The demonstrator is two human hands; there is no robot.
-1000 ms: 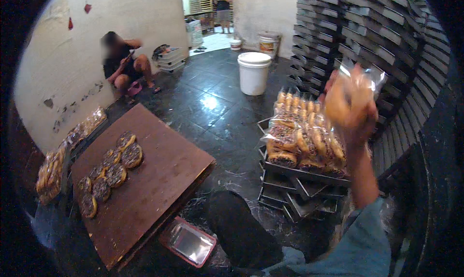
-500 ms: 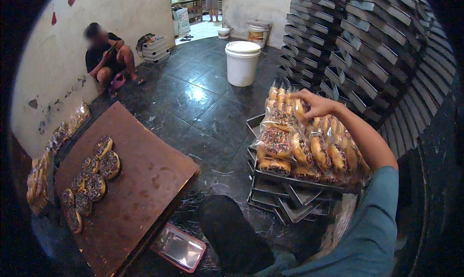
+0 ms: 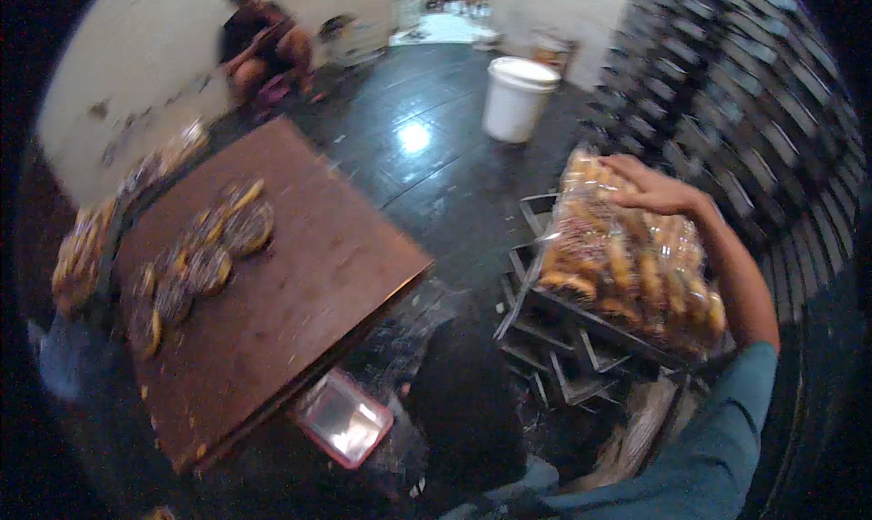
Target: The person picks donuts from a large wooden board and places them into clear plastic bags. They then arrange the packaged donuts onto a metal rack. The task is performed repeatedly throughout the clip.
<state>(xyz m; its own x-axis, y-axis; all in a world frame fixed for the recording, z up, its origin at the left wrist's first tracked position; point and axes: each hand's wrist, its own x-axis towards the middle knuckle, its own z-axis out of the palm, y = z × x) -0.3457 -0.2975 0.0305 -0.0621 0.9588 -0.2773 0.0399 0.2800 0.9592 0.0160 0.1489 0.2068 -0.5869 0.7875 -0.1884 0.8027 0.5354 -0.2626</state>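
Observation:
My right hand (image 3: 658, 191) lies on the top of the packed doughnuts (image 3: 627, 266), its fingers stretched out and nothing gripped in them. These doughnuts are in clear plastic bags, stacked close together, some with chocolate or coloured sprinkles. They sit on a dark metal tray (image 3: 581, 316) on a stack of similar trays. To the left, several unwrapped doughnuts (image 3: 207, 267) with dark sprinkles lie in a cluster on a brown board (image 3: 318, 284). My left hand is not in view. Motion blurs the picture.
A shallow red-rimmed box (image 3: 345, 418) lies beside the board. More bagged doughnuts (image 3: 86, 257) line its far left side. A white lidded bucket (image 3: 518, 102) stands on the dark tiled floor. Tall stacks of metal trays (image 3: 727, 93) rise at right. A person (image 3: 263, 52) squats by the wall.
The view has swung, so everything sits further right and higher. My right hand's fingers were curled over the bagged doughnuts' top; now they lie flatter on it.

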